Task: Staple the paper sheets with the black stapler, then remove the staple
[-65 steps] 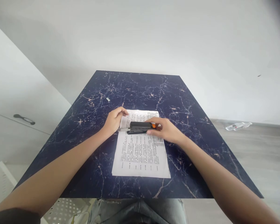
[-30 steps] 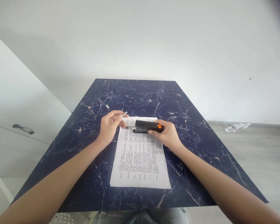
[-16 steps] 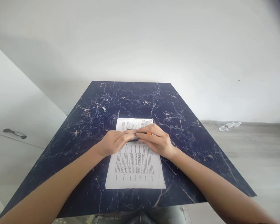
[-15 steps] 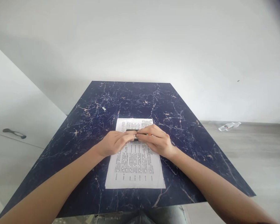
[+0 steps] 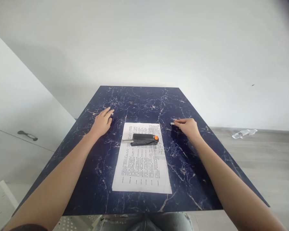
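Wall (image 5: 144, 45): pale and plain, standing beyond the far edge of the tabletop. Tabletop (image 5: 139, 102): dark blue, veined like marble.

Printed paper (image 5: 141, 166): flat on the tabletop, near the middle and toward the near side, lines of print running near to far. Number of sheets cannot be told.

Left hand (image 5: 102, 123): palm down on the left of the tabletop, beyond the paper's far left corner. Fingers loosely spread, thumb apart from the index. Right hand (image 5: 186, 126): right of the paper, fingers closed in a pinch.

Stapler (image 5: 144, 139): black with an orange button, lying crosswise on the far half of the paper, untouched by either hand. Its metal rail (image 5: 127, 141) projects from the left end.

Grey strip (image 5: 172, 124): small, pinched at its right end by the right fingers, just off the paper's far right corner. Pale piece (image 5: 112, 113): smaller in view, at the left index fingertip; contact cannot be confirmed.

Handling, in this inspector's judgement: the strip calls for a light, level pinch at one end, as squeezing or twisting could snap it. The piece is best secured between thumb and index. The projecting rail should be kept clear of both wrists.
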Available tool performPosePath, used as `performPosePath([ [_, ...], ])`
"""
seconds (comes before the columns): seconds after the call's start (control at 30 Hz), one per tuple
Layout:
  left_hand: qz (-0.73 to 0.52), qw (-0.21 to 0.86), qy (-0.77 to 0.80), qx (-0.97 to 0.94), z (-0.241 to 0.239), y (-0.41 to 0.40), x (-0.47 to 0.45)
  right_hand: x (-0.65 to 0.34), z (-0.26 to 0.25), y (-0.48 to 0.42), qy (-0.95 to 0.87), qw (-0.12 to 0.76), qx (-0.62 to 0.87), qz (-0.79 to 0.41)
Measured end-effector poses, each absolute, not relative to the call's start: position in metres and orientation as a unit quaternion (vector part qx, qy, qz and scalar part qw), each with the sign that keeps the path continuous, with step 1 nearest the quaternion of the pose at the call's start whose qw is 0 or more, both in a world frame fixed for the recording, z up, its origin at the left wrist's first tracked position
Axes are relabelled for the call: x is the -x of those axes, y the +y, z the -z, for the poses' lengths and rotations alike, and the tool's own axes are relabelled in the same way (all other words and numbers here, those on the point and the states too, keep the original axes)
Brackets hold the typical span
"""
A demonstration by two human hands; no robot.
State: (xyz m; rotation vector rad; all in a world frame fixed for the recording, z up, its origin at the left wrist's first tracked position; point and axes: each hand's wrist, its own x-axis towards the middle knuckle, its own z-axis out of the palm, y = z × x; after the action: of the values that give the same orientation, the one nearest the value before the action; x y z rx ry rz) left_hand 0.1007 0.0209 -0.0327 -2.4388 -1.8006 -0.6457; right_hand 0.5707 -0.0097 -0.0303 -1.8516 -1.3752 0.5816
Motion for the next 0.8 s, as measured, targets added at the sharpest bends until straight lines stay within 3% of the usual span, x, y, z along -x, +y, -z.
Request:
performPosePath([
  [0.13,0.131,-0.005,-0.606,0.785,0.041,0.026,-0.097,-0.576,0.036,-0.004,-0.531,0.369,0.73,-0.221],
  [0.37,0.132,0.056,-0.594,0.792,0.034,0.025,-0.102,-0.575,0.039,0.003,-0.563,0.44,0.687,-0.128],
  [0.63,0.178,0.062,-0.611,0.769,0.017,0.005,-0.117,-0.571,0.036,0.004,-0.637,0.27,0.711,-0.122],
  [0.8,0.229,0.023,-0.569,0.789,-0.006,-0.029,-0.148,-0.563,0.035,0.002,-0.681,0.319,0.658,-0.036],
])
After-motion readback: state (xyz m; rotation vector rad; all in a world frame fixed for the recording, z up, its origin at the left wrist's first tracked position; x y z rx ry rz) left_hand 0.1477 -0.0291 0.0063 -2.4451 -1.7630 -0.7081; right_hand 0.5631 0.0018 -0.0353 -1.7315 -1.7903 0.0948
